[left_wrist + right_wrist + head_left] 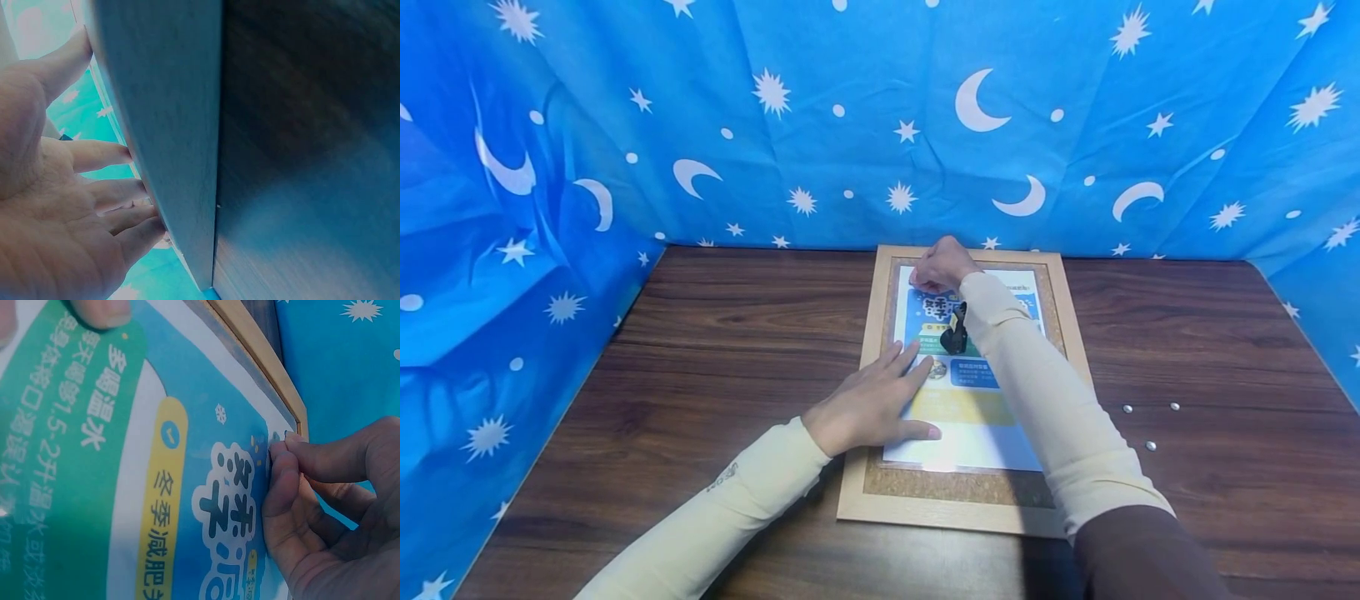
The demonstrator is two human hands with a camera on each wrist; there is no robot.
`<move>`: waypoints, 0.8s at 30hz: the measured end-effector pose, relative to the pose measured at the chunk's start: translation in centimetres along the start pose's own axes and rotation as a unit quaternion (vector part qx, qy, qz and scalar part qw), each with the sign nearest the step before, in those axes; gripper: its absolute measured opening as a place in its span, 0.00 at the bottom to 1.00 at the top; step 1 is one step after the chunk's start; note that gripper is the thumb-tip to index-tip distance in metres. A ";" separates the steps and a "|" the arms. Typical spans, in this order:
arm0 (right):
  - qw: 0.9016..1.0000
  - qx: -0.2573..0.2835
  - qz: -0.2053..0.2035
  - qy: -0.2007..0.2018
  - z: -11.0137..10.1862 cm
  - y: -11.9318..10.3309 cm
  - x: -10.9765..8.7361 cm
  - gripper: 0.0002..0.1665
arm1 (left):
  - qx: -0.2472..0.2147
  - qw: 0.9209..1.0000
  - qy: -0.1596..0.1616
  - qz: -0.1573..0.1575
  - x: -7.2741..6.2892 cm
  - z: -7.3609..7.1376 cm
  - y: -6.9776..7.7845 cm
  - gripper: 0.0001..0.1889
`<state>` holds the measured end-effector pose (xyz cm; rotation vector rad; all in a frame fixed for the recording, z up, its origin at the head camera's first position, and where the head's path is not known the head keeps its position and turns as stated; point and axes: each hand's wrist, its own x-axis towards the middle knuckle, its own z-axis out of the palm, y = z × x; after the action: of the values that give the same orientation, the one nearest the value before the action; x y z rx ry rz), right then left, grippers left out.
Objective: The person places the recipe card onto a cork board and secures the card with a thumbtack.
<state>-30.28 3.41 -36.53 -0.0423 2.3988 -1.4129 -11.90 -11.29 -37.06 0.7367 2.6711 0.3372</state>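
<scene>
A printed sheet (955, 454) with Chinese text lies on a wood-framed cork board (947, 487). My right hand (946, 265) is at the sheet's upper left corner. There its thumb and forefinger (284, 465) pinch a small thumbtack (287, 433), mostly hidden by the fingertips. My left hand (876, 400) rests with spread, nearly straight fingers on the sheet's left edge and the frame. In the left wrist view, its fingertips (140, 187) reach over the side of the frame (169, 125).
Three silver thumbtacks (1151, 446) lie loose on the dark wooden table (1225, 483), right of the board. A blue curtain (865, 158) with white moons and stars hangs behind the table and along its sides. My right forearm (1052, 400) crosses over the sheet.
</scene>
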 end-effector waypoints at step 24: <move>0.991 -0.122 0.039 0.035 0.2 -0.4 1.6 0.20 | -0.003 1.000 0.003 -0.002 0.1 0.0 0.1 0.49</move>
<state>-31.76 2.72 -36.71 0.0399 2.5895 -1.0974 -11.95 -11.19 -37.02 0.7310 2.6757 0.3465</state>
